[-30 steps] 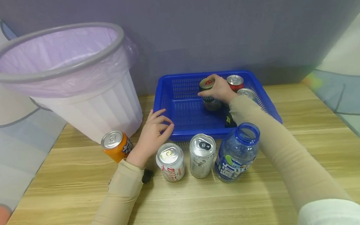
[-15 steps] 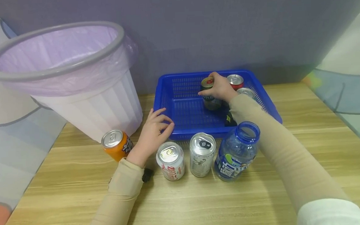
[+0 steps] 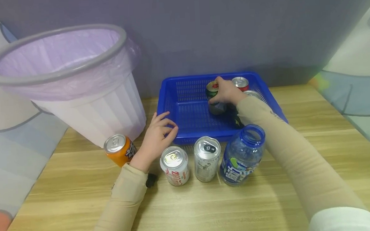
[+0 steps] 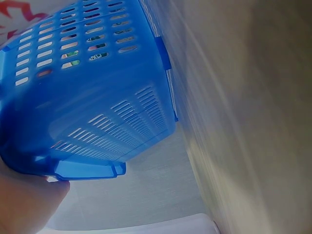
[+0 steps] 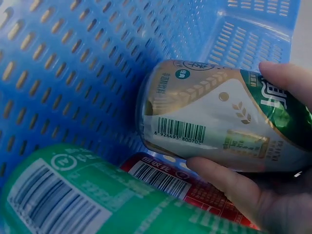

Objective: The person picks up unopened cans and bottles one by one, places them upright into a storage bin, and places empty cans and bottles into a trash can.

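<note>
The right hand [image 3: 226, 90] has its fingers and thumb clamped round the green-and-gold can [image 5: 214, 117], and the thumb sits a little lower than half a second ago while the can barely shifts, so I'd judge it's being settled, not carried. It's inside the blue basket [image 3: 188, 117], behind centre towards the back edge, lid up, long axis near vertical. By the basket's near left corner, the left hand [image 3: 159, 132] lies with relaxed fingers.

Held can [image 5: 209, 114] partly behind right grip [image 3: 228, 91], black object [image 3: 237, 122] apparently mostly behind sleeve [image 3: 260, 115], green can [image 5: 97, 195] cropped in right wrist view
</note>
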Tool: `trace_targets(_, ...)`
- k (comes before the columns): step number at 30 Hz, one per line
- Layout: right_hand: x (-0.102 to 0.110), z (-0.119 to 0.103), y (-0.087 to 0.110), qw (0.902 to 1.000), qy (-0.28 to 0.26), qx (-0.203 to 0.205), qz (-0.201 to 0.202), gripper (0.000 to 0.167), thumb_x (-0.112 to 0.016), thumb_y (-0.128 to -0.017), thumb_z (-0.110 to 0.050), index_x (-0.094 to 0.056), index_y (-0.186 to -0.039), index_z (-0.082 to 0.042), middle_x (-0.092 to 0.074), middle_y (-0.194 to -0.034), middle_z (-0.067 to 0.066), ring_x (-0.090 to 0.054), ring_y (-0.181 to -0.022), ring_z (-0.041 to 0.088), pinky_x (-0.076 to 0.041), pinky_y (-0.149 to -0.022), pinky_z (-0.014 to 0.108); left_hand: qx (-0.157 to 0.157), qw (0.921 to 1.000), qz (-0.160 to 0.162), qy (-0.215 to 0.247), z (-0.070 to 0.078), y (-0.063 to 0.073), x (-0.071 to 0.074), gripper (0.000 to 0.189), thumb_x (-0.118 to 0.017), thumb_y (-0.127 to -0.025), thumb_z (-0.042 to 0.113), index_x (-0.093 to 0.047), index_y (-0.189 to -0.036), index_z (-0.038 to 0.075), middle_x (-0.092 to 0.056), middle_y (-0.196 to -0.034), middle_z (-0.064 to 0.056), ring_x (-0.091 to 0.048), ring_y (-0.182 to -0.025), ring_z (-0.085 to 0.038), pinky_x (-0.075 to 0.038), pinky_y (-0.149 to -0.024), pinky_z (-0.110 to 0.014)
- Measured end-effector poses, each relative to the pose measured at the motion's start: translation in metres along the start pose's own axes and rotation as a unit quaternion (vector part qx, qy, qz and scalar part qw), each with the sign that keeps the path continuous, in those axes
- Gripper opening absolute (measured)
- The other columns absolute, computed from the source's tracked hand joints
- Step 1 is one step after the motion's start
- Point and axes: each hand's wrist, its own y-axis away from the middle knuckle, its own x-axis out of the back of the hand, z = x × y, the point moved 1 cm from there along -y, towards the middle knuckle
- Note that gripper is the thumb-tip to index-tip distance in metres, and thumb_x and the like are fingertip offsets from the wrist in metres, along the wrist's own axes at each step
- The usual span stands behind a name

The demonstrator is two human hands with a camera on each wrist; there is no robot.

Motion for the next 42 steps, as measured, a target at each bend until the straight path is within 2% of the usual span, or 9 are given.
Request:
trace_targets(9,0.0003,0.0026,0.0021,0.9997,-0.003,-0.006,0.024,0.083,-0.078,-0.074,-0.029,-0.032,-0.134,0.005,-0.051,-0.125,0.026,-0.051,-0.114,0.040,-0.043,-0.098,0.051,-0.001,1.0000,0.000,0.000,0.0012,0.0004,-0.0016,0.036,-0.057,-0.091,0.012,-0.069,-0.059,0.002,-0.069,-0.091,-0.010,-0.046,-0.128,-0.034,-0.010,-0.115,-0.058)
trace_targets(18,0.0017,0.0047,0.0014,0.9991,-0.019,-0.019,0.031,0.084,-0.079,-0.074,-0.029,-0.031,-0.134,0.005,-0.050,-0.126,0.028,-0.050,-0.116,0.042,-0.042,-0.099,0.051,-0.001,1.0000,-0.001,0.001,0.0034,-0.0006,-0.0021,0.036,-0.057,-0.092,0.013,-0.069,-0.059,0.002,-0.069,-0.092,-0.009,-0.045,-0.129,-0.034,-0.010,-0.115,-0.057)
trace_targets(23,0.0017,0.0038,0.0017,0.9991,-0.024,-0.014,0.032,0.085,-0.078,-0.075,-0.028,-0.030,-0.136,0.005,-0.049,-0.128,0.028,-0.049,-0.118,0.042,-0.041,-0.100,0.051,-0.002,1.0000,0.000,0.000,0.0023,-0.0004,-0.0027,0.036,-0.056,-0.092,0.013,-0.069,-0.059,0.002,-0.069,-0.092,-0.009,-0.045,-0.129,-0.033,-0.011,-0.115,-0.058)
trace_targets(34,-0.0003,0.0024,-0.0012,0.9981,-0.015,0.008,0.060,0.082,-0.080,-0.074,-0.024,-0.033,-0.133,0.008,-0.051,-0.125,0.029,-0.049,-0.117,0.043,-0.039,-0.102,0.049,-0.005,1.0000,0.002,0.004,0.0009,0.0002,-0.0028,0.036,-0.056,-0.091,0.012,-0.069,-0.059,0.001,-0.069,-0.091,-0.010,-0.046,-0.128,-0.035,-0.011,-0.114,-0.059)
trace_targets(42,-0.0009,0.0007,-0.0050,0.9986,0.001,0.009,0.053,0.083,-0.078,-0.076,-0.026,-0.029,-0.134,0.008,-0.049,-0.126,0.031,-0.047,-0.119,0.044,-0.038,-0.103,0.049,-0.004,1.0000,0.004,0.002,-0.0012,-0.0004,-0.0030,0.035,-0.057,-0.091,0.012,-0.069,-0.060,0.001,-0.069,-0.091,-0.010,-0.046,-0.128,-0.035,-0.012,-0.114,-0.059)
